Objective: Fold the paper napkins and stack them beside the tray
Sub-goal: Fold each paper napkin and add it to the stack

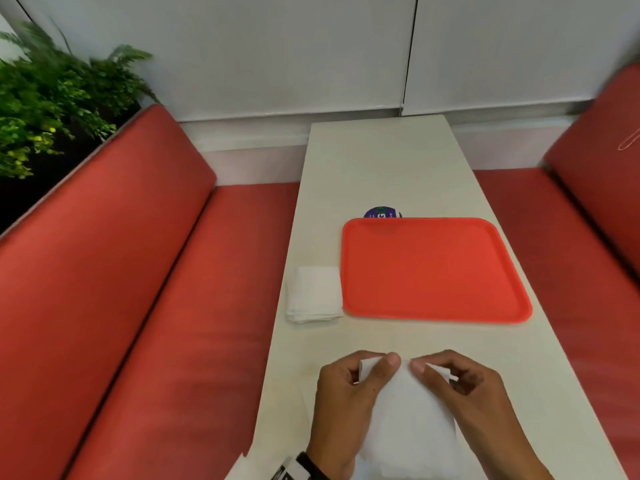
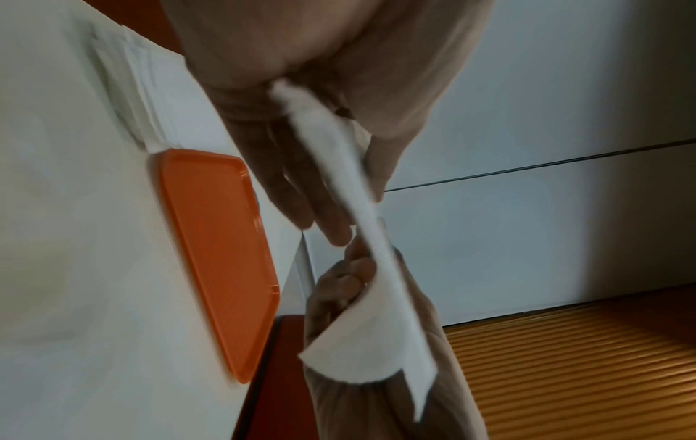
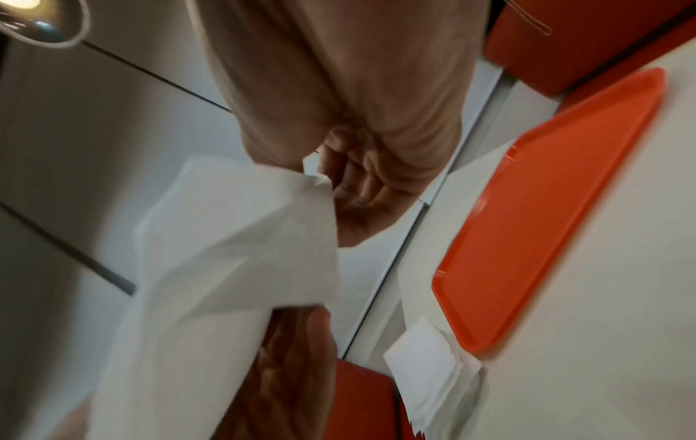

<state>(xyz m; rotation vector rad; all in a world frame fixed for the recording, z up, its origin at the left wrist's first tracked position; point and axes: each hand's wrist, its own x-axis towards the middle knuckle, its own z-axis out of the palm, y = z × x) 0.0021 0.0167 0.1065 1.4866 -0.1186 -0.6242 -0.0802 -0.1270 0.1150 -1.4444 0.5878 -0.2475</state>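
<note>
Both hands up: left hand (image 1: 349,393) and right hand (image 1: 460,386) pinching top corners of napkin (image 1: 408,420) above table (image 1: 374,168); match edges squarely before creasing, then add to stack (image 1: 314,294) touching tray (image 1: 433,313) left rim

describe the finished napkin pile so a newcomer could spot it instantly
Find the orange tray on the long white table. Against its left edge lies the stack of folded napkins, small, square and white. Unlike the napkin held in both hands, nothing touches it.

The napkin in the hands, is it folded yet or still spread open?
Not folded flat yet: the napkin hangs loose, its top corners pinched by left hand and right hand.
</note>
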